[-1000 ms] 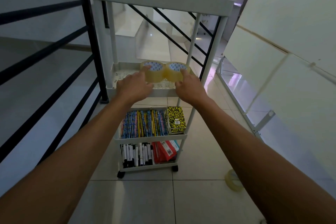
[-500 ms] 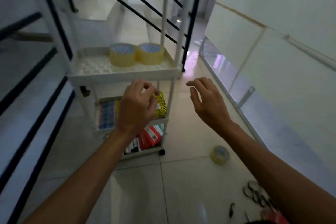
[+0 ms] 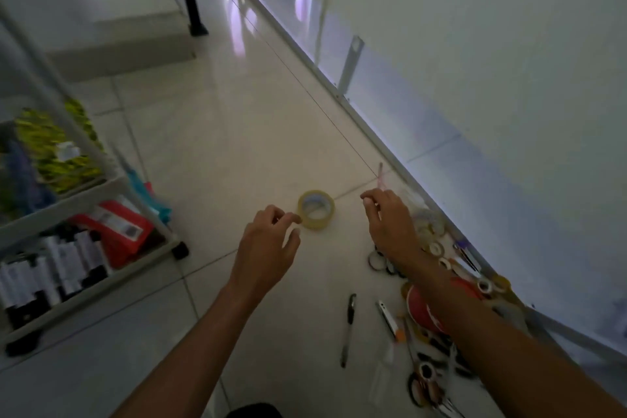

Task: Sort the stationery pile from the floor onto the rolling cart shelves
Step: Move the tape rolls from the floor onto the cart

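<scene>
Swung down and right since half a second ago, off the cart [image 3: 84, 187], now sitting at left edge. Both hands dropped toward floor at centre frame. Left hand [image 3: 266, 251] hovering just beside tape roll [image 3: 316, 209], fingers loosely curled, gripping nothing. Right hand [image 3: 390, 224] hanging right of roll, fingers bent, holding nothing. Roll lying flat on tile. Stationery pile [image 3: 437, 319] spreading along lower right, pen [image 3: 349, 326] beside it.
</scene>
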